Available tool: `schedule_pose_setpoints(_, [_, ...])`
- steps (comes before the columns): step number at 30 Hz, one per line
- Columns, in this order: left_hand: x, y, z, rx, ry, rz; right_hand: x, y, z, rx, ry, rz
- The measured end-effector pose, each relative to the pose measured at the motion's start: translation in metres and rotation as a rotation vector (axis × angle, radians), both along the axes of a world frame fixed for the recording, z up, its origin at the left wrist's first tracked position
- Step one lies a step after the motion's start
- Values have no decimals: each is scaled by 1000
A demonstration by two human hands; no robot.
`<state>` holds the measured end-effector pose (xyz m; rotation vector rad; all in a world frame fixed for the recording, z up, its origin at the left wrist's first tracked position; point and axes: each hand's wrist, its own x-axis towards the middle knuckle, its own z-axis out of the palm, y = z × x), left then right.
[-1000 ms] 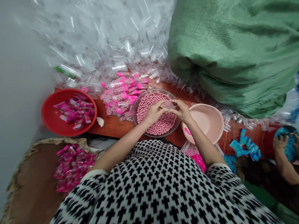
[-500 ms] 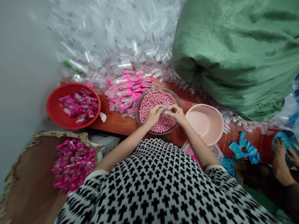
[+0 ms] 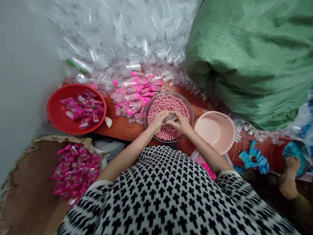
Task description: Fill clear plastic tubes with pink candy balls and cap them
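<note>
A clear glass bowl (image 3: 189, 109) full of small pink balls (image 3: 168, 103) stands on the wooden table. Both my hands meet over it. My left hand (image 3: 158, 120) and my right hand (image 3: 181, 122) pinch a small clear plastic tube (image 3: 170, 116) between their fingertips, low against the balls. Filled tubes with pink caps (image 3: 134, 96) lie in a heap just behind and left of the bowl.
A red bowl (image 3: 57, 116) with pink packets sits at the left; more pink packets (image 3: 73, 168) lie in a cardboard box below. An empty pink basin (image 3: 215, 130) is at the right. Clear tubes (image 3: 127, 42) and a green sack (image 3: 251, 55) fill the back. Another person's hand (image 3: 290, 169) works by blue pieces (image 3: 255, 158).
My hands have lowered with the tube toward the near side of the bowl, onto the balls. The view has shifted slightly, and the other person's hand has moved.
</note>
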<state>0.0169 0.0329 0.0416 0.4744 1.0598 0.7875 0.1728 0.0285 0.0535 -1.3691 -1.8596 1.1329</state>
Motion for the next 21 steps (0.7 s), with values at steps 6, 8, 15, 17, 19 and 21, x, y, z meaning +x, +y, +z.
schedule_pose_setpoints(6, [3,4,1,-73,164,128,12,2,2,246,-132,-86])
schedule_pose_setpoints(8, [4,4,2,-118,136,52,19,3,-2,274,-167,-20])
schedule_pose_setpoints(15, [8,-2,4,-89,35,-90,18,-19,-16,302,-202,281])
schedule_pose_setpoints(17, [9,-2,0,-22,59,-149,18,-21,-18,285,-134,251])
schedule_pose_setpoints(19, [9,-1,-6,47,149,-176,29,-11,-20,225,-87,143])
schedule_pose_setpoints(21, [8,-1,-12,135,284,-198,53,11,-23,145,-125,-99])
